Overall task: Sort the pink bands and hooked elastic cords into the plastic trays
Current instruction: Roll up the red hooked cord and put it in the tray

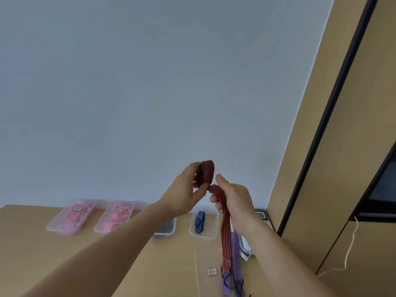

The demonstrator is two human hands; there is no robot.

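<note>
Red cord (225, 228) hangs over the worktop (42, 249); our left fingers (200, 189) pinch its rolled end, right fingers (216, 205) grip its length.

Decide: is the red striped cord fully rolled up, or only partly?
Only partly. The left hand pinches a coil of the red cord; the rest hangs down from the right hand.

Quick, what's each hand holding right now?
Left hand: pinches the rolled end of the red-and-black striped flat elastic cord.
Right hand: grips that cord's hanging length.
</note>
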